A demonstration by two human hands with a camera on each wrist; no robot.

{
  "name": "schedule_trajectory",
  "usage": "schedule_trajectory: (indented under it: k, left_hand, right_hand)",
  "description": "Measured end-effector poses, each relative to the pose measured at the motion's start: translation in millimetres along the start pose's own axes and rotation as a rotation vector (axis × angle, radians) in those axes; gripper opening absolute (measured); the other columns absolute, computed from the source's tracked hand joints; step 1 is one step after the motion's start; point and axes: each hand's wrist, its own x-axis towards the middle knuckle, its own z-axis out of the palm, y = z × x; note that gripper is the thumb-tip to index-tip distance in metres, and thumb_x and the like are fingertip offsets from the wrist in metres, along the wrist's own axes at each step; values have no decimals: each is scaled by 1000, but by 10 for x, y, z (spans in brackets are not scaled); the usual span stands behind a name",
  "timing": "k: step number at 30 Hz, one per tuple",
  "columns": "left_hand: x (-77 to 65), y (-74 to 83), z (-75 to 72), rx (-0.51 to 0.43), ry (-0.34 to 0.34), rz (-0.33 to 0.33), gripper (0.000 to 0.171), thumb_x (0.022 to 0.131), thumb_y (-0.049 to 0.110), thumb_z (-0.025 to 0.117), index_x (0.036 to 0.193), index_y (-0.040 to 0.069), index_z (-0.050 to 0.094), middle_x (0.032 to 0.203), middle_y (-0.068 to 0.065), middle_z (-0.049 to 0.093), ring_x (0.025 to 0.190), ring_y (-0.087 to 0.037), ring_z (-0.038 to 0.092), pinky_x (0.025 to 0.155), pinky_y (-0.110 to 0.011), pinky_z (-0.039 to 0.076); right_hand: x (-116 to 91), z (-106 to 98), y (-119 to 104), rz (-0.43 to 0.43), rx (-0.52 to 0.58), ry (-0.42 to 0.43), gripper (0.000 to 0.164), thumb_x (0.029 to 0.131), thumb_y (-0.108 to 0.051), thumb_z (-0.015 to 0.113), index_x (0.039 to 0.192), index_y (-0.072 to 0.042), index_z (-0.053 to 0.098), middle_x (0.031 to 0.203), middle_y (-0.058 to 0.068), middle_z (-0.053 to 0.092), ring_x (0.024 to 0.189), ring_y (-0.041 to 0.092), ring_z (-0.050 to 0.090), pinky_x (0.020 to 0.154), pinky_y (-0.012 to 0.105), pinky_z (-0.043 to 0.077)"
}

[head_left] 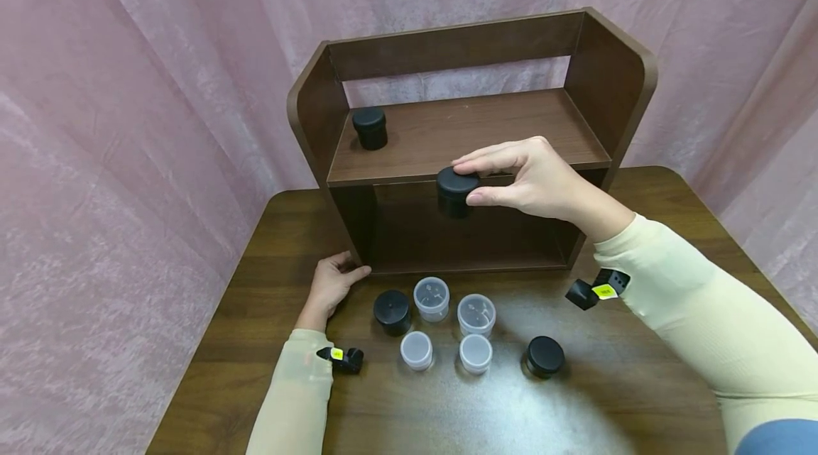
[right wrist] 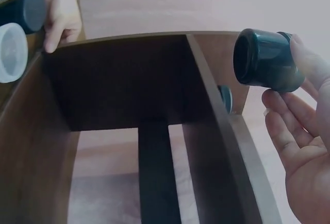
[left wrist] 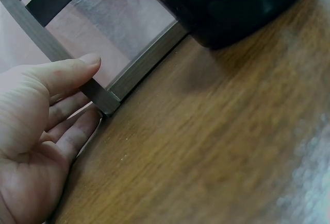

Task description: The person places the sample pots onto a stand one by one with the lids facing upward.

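Observation:
My right hand (head_left: 533, 182) pinches a black lidded jar (head_left: 455, 194) between thumb and fingers, in front of the edge of the upper board of a brown wooden shelf (head_left: 460, 132). In the right wrist view the jar (right wrist: 265, 59) is tilted sideways, its base facing left. At the shelf's lower left corner my left hand (head_left: 330, 284) grips the side panel (left wrist: 95, 92), thumb on one face and fingers on the other. Another black jar (head_left: 371, 128) stands upright on the upper board at its left end.
Two black jars, one on the left (head_left: 393, 312) and one on the right (head_left: 544, 357), stand on the wooden table (head_left: 383, 412). Between them are several clear plastic cups with pale lids, such as the front left cup (head_left: 417, 351). A pink curtain (head_left: 160, 121) hangs behind.

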Motion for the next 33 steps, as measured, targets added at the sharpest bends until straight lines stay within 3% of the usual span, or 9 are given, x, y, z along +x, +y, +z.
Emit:
schedule_trajectory:
  k: [10,16,25,33]
  left_hand:
    - [15,7,-4,20,0,0,75,80,25,80,139,-6,44,144,-23,42,130,-34,43,102,-44,39]
    - [23,-19,-6,22,-12,-12,76,80,25,80,139,-6,44,144,-22,42,130,-33,43,102,-43,40]
    - [16,-45,-86,18,-3,13,70,81,23,79,138,-5,47,142,-22,45,128,-33,46,100,-45,41]
    - [-11,-49,-62,34,-20,-2,77,80,27,80,140,-6,43,144,-22,42,129,-34,44,100,-46,41]
  right_hand:
    - [366,98,-77,18,145,-7,33,75,-4,81,108,-7,74,112,2,70,108,15,62,85,34,52]
    - [560,215,-23,48,196,7,31,74,-4,82,104,-3,75,110,7,70,107,16,63,85,31,52]
    - [954,472,136,122,194,7,30,76,-11,82,103,-3,74,107,7,71,92,15,68,81,28,53]
    - [1120,644,256,189,152,-12,31,77,-18,82,105,-7,74,108,4,70,91,13,68,79,24,53]
